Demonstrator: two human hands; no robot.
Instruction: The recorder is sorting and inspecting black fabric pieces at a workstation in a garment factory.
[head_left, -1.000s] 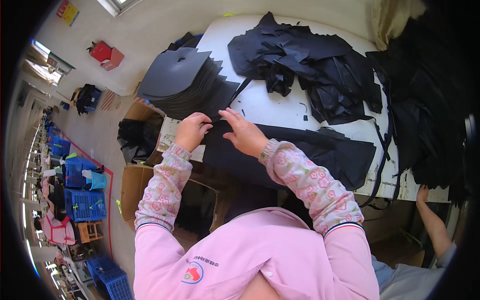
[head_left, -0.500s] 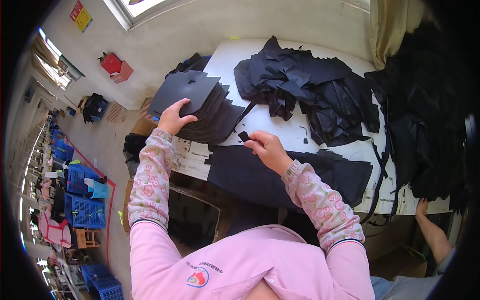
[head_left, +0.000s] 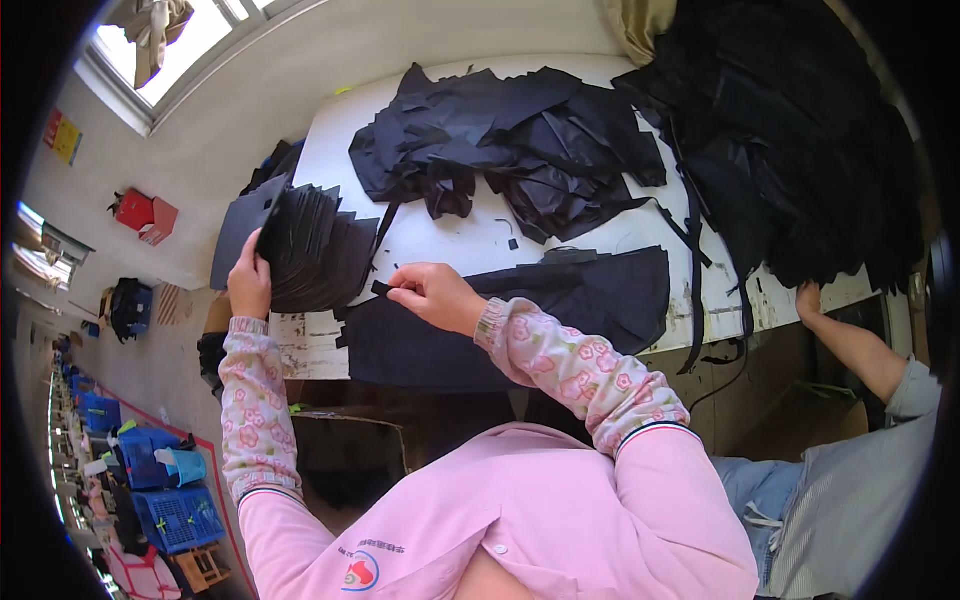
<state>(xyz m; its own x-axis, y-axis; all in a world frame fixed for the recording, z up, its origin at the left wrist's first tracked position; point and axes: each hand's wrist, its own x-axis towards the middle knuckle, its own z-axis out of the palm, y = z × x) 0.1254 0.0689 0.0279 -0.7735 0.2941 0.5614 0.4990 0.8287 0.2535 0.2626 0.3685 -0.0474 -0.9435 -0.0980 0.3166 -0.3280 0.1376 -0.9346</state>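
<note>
My left hand (head_left: 250,278) grips the near edge of a flat black panel (head_left: 243,218) on top of a stack. The panel is tilted up, and below it the other black sheets (head_left: 315,255) lie fanned at the table's left end. To the right of the stack, my right hand (head_left: 440,295) pinches a small black strip of fabric (head_left: 381,289) between thumb and fingertips. That hand hovers over a wide black fabric piece (head_left: 590,305) lying along the table's front edge.
A large heap of black cut pieces (head_left: 510,135) covers the back of the white table (head_left: 455,243). Another tall black pile (head_left: 790,140) stands at the right, where a co-worker's hand (head_left: 808,298) touches it from below. Black straps (head_left: 692,270) hang over the front edge.
The view has swung, so the table appears further left. My left hand has gone from lying open on the stack to gripping and tilting the top panel. My right hand still pinches the strip.
</note>
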